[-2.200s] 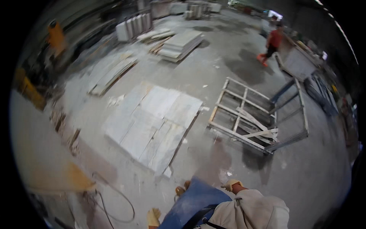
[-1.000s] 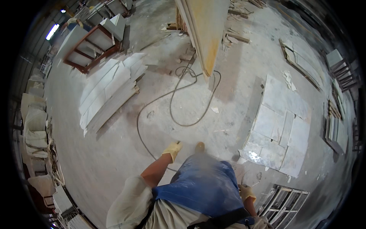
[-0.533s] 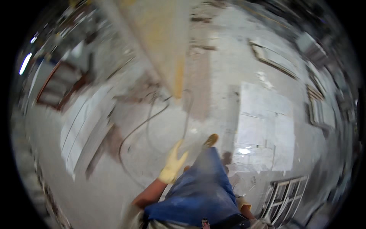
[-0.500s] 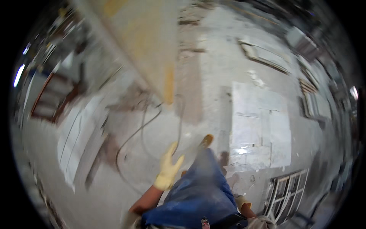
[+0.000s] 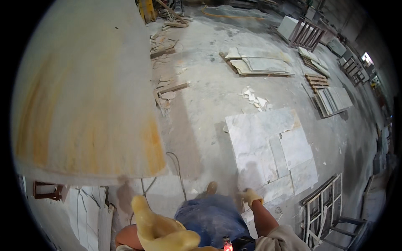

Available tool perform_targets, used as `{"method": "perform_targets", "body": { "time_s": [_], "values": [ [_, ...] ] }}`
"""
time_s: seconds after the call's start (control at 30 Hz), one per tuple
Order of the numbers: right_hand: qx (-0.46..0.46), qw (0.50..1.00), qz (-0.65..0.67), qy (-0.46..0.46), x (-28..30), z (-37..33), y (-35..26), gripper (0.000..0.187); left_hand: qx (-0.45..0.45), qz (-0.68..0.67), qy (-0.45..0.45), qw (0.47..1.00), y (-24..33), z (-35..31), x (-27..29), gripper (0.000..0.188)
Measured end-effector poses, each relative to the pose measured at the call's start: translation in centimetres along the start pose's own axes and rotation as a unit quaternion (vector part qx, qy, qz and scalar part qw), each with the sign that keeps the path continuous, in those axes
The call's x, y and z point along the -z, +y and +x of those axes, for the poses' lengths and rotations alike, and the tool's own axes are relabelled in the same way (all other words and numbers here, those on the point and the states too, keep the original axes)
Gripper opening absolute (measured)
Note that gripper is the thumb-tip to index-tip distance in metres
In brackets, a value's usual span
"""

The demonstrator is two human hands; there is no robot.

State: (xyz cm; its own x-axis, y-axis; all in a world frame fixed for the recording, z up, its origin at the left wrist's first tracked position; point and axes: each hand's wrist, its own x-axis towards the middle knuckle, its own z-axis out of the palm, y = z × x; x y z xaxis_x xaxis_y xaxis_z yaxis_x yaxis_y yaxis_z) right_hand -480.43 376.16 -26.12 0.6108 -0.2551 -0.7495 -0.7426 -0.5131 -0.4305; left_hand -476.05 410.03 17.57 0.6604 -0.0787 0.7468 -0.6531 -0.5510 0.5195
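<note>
My left hand, in a yellow work glove, is raised close to the camera at the lower left. Its thumb and fingers are spread, with nothing seen between them. My right hand, also gloved in yellow, hangs beside my right leg. Its fingers look loosely apart, and no object shows in it. Beyond my left hand, a large pale slab with orange-yellow stains fills the upper left. A gap shows between that hand and the slab's lower edge. Pale stone pieces lie flat together on the floor beyond my right hand.
A dark cable loops over the floor ahead of my feet. White slabs lie at lower left; a metal frame stands at lower right. Farther off are stacked slabs, broken pieces, a wooden pallet and wood scraps.
My left hand has risen toward the camera. My right hand has come forward from beside my hip. The view has turned, and the stained slab now fills much more of the left side.
</note>
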Motion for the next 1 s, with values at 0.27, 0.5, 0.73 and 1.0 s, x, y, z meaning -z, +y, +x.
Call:
{"method": "perform_targets", "body": {
  "time_s": [0.27, 0.5, 0.73, 1.0],
  "values": [
    [0.017, 0.999, -0.035, 0.034, 6.9, 10.9, -15.5, 0.052, 0.013, -0.111, 0.01, 0.994, -12.9, 11.1, -9.4, 0.049],
    [-0.123, 0.992, 0.009, -0.019, 9.5, 16.8, -22.9, 0.048, 0.014, -0.35, -0.018, 0.936, -25.5, 22.9, -14.9, 0.048],
    [-0.24, 0.962, 0.131, -0.022, 10.7, 17.9, -30.8, 0.037, 0.117, -0.801, -0.075, 0.582, -36.2, 37.5, -19.4, 0.049],
    [-0.259, 0.956, 0.138, -0.03, 12.7, 28.2, -38.6, 0.04, 0.005, -0.546, -0.192, 0.816, -51.1, 52.3, -28.3, 0.046]
  ]
}}
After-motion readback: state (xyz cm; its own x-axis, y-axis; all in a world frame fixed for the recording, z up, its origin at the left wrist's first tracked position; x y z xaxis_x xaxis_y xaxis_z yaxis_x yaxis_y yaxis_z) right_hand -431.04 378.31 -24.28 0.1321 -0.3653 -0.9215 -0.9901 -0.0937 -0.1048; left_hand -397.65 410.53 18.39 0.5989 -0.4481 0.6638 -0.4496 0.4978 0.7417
